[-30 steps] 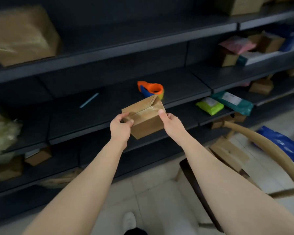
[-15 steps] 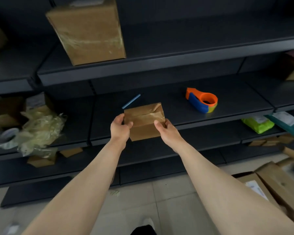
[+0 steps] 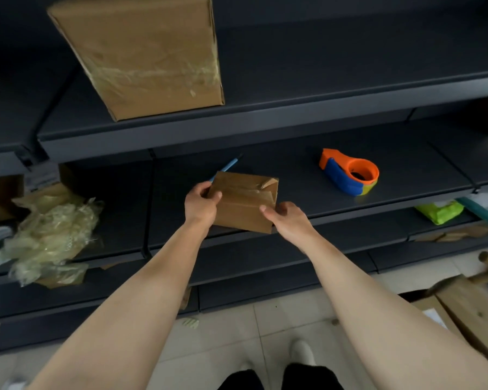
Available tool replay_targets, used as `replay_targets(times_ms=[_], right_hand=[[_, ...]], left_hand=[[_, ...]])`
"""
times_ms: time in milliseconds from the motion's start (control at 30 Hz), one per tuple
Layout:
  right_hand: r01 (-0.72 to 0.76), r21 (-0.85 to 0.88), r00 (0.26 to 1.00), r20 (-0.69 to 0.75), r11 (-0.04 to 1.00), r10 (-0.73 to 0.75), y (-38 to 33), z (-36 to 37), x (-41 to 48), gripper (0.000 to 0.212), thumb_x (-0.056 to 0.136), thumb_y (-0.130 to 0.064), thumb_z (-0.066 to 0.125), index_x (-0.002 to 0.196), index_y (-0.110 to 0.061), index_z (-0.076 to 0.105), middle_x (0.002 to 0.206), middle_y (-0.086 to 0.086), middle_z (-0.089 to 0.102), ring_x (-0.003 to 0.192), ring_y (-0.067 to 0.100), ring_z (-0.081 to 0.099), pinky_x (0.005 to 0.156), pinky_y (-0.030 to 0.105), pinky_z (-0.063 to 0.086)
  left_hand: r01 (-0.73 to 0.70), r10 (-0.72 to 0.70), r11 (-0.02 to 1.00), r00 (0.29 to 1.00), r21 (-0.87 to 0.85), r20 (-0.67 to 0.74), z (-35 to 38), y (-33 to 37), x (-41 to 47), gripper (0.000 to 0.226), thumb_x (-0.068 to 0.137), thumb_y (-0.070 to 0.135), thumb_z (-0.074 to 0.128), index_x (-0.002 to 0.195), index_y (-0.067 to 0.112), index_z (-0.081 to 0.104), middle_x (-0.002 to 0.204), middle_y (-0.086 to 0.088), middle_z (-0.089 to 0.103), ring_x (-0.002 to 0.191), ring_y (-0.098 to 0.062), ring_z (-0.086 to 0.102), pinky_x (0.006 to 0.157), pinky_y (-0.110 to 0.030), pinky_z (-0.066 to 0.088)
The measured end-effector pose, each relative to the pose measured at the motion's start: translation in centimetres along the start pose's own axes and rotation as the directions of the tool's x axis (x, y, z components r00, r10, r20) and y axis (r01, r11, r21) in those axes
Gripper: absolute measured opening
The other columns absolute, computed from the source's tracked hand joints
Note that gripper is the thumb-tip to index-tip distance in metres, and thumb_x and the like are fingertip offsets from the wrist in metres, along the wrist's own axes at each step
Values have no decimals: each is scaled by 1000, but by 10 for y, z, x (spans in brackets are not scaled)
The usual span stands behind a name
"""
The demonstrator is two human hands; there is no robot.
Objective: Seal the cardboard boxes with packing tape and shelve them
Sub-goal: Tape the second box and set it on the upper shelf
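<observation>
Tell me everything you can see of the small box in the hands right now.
The small box is plain brown cardboard, with shiny clear tape running along its top seam. At its right end a flap corner sticks up, creased. It is tilted, its top face toward the camera, at the front of the dark shelf; whether it rests there is unclear. The left hand grips its left end, the right hand its lower right corner.
</observation>
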State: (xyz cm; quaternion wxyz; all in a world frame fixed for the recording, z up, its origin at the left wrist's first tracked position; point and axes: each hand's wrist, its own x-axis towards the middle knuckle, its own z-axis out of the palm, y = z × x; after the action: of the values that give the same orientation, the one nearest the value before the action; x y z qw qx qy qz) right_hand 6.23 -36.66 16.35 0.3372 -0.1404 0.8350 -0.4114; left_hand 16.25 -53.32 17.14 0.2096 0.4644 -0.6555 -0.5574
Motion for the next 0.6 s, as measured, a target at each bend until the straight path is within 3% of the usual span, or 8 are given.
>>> replay_targets(times_ms=[133, 167, 300, 400, 500, 600], right_hand=[[19, 128, 1000, -17, 992, -17, -9, -14, 10, 97, 77, -56, 70, 152, -30, 14, 156, 3, 26, 138, 28, 33, 102, 38, 35], [16, 166, 1000, -5, 986, -16, -12, -16, 13, 97, 76, -56, 70, 152, -33, 13, 157, 2, 24, 139, 29, 31, 106, 42, 32], [-103, 408, 994, 86, 907, 74, -27, -21, 30, 76, 81, -68, 55, 145, -33, 33, 147, 2, 42, 133, 26, 39, 111, 48, 29], [-138, 353, 989, 91, 925, 113, -38, -22, 41, 61, 85, -64, 52, 131, -24, 48, 126, 3, 59, 116, 24, 54, 105, 46, 39], [-124, 316, 989, 121, 941, 90, -42, -25, 49, 49, 86, -47, 64, 122, -16, 54, 113, 6, 64, 104, 23, 61, 89, 38, 50], [-184, 363, 970, 219, 914, 108, -39, -30, 51, 29, 87, -35, 68, 108, -19, 58, 106, 6, 67, 101, 24, 63, 82, 38, 50]], left_hand=[[-26, 99, 959, 963, 282, -249, 10, 10, -13, 29, 92, 20, 59, 120, 14, 57, 126, -10, 49, 120, -28, 43, 95, -38, 42], [-46, 140, 939, 956, 340, -257, 14, 12, -18, 26, 92, 22, 59, 116, 14, 58, 124, -11, 49, 119, -29, 42, 97, -42, 41], [-88, 123, 915, 990, 394, -64, 32, 19, -30, 36, 84, 35, 68, 114, 17, 57, 123, -8, 45, 118, -26, 38, 99, -46, 41], [-66, 93, 893, 995, 445, -41, 35, 18, -29, 40, 80, 36, 73, 112, 19, 57, 123, -5, 42, 119, -25, 33, 99, -42, 40], [-87, 109, 903, 994, 420, -28, 30, 13, -24, 38, 78, 34, 74, 110, 23, 57, 115, 1, 40, 117, -22, 33, 97, -37, 41], [-86, 105, 936, 994, 341, -38, 28, 7, -22, 36, 81, 31, 72, 114, 28, 57, 123, 2, 38, 122, -22, 29, 94, -30, 37]])
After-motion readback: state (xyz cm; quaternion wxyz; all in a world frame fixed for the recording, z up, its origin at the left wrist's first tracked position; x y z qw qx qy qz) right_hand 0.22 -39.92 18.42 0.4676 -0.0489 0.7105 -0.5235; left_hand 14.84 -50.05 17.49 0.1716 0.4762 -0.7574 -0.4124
